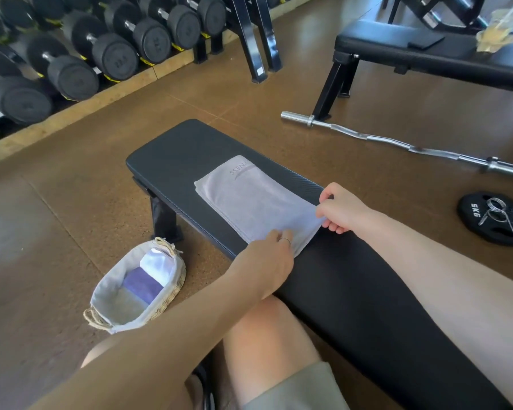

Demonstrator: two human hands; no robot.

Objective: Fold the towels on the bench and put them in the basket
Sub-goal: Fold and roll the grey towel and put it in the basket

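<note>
A pale grey towel (249, 196) with a logo lies folded lengthwise on the black bench (175, 149). My left hand (267, 261), a ring on one finger, grips the towel's near left corner. My right hand (341, 208) pinches its near right corner, which is lifted slightly off the pad. On the floor left of the bench stands a woven basket (172, 294) with a cloth lining; inside it lie a white towel (157, 263), a purple one (142, 284) and a grey one (128, 306).
A rack of black dumbbells (80, 54) lines the far left. A curl bar (397, 143) and a 5 kg plate (492, 217) with a spring collar lie on the floor to the right. A second bench (412, 51) stands at the back right. My knees are by the bench's near end.
</note>
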